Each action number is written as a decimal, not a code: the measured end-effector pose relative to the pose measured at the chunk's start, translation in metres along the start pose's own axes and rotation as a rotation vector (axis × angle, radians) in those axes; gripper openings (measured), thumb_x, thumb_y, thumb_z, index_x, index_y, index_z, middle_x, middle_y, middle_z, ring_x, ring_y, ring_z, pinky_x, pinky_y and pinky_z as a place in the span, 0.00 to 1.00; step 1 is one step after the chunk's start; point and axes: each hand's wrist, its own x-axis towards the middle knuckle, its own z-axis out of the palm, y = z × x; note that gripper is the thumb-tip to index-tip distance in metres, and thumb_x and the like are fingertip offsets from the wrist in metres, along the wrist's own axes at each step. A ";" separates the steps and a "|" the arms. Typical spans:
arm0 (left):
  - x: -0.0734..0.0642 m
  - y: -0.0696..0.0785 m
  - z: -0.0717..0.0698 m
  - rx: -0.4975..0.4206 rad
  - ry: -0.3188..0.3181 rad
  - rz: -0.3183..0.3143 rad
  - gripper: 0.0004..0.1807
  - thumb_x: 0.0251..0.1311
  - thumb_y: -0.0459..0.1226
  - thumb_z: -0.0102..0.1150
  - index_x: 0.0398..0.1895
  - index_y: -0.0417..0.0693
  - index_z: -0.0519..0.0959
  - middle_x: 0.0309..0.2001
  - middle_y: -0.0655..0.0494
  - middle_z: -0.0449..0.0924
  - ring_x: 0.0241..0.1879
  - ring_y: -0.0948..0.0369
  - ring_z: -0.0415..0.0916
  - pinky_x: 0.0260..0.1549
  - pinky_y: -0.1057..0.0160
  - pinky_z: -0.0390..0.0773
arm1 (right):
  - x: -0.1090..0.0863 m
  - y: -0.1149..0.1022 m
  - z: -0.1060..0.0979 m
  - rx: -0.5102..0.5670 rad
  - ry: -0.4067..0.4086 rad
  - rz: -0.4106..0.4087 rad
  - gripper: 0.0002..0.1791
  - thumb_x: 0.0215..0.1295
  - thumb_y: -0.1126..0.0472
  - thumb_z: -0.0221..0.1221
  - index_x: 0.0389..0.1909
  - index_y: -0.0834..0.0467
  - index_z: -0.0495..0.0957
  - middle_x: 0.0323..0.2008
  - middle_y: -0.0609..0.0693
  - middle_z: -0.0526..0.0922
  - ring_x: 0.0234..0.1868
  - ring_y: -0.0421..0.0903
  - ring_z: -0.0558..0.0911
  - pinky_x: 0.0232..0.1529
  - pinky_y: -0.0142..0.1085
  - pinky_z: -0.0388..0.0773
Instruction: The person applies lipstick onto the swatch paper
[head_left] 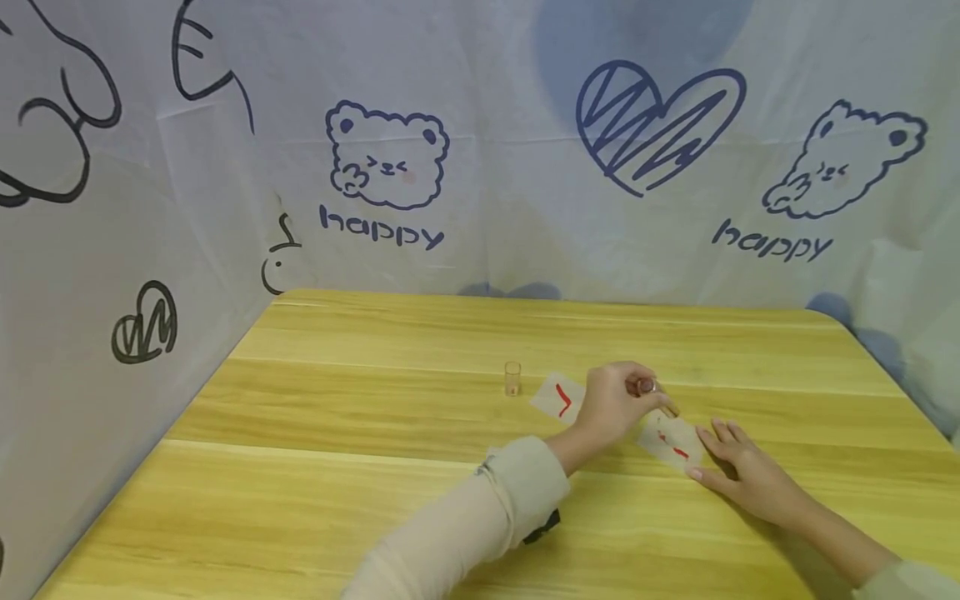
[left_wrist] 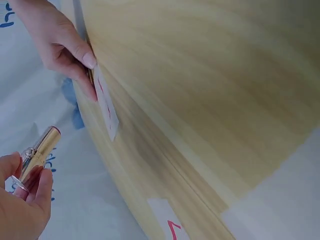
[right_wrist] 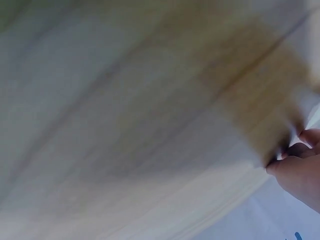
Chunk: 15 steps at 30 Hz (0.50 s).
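Observation:
My left hand [head_left: 618, 400] holds a gold lipstick tube [left_wrist: 40, 152], pinched between thumb and fingers, with a red tip showing. The tube hangs just above a small white paper [head_left: 682, 437] that carries broken red marks. On that paper's right edge rest the thumb and a fingertip of my right hand [head_left: 757, 475], its fingers spread and loosely bent. In the right wrist view the right hand's fingertips touch the table and the image is blurred. A second white paper [head_left: 551, 392] with a bold red stroke lies left of the left hand.
A small clear cylindrical cap [head_left: 512, 379] stands upright on the wooden table [head_left: 337, 400], left of the papers. Part of a black object [head_left: 543, 527] shows beneath the left sleeve. A white cloth [head_left: 510, 208] with drawings hangs behind the table.

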 end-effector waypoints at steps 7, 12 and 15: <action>-0.003 -0.002 -0.017 -0.165 0.055 -0.123 0.12 0.52 0.35 0.66 0.39 0.38 0.82 0.34 0.49 0.83 0.28 0.71 0.76 0.28 0.79 0.77 | 0.002 -0.002 -0.006 -0.031 -0.009 -0.023 0.39 0.57 0.52 0.63 0.59 0.77 0.63 0.59 0.83 0.57 0.57 0.81 0.58 0.49 0.72 0.62; -0.005 -0.005 -0.031 -0.211 0.097 -0.168 0.13 0.50 0.38 0.68 0.37 0.40 0.82 0.35 0.50 0.83 0.30 0.69 0.77 0.29 0.76 0.79 | 0.002 -0.003 -0.010 -0.019 -0.029 -0.006 0.40 0.57 0.52 0.63 0.61 0.75 0.62 0.59 0.82 0.58 0.57 0.80 0.59 0.49 0.71 0.63; -0.007 -0.005 -0.039 -0.234 0.115 -0.170 0.13 0.51 0.39 0.68 0.37 0.40 0.82 0.36 0.49 0.83 0.32 0.68 0.78 0.31 0.75 0.80 | 0.003 -0.003 -0.011 -0.016 -0.030 -0.002 0.40 0.57 0.52 0.63 0.61 0.75 0.62 0.59 0.82 0.58 0.57 0.80 0.59 0.49 0.71 0.63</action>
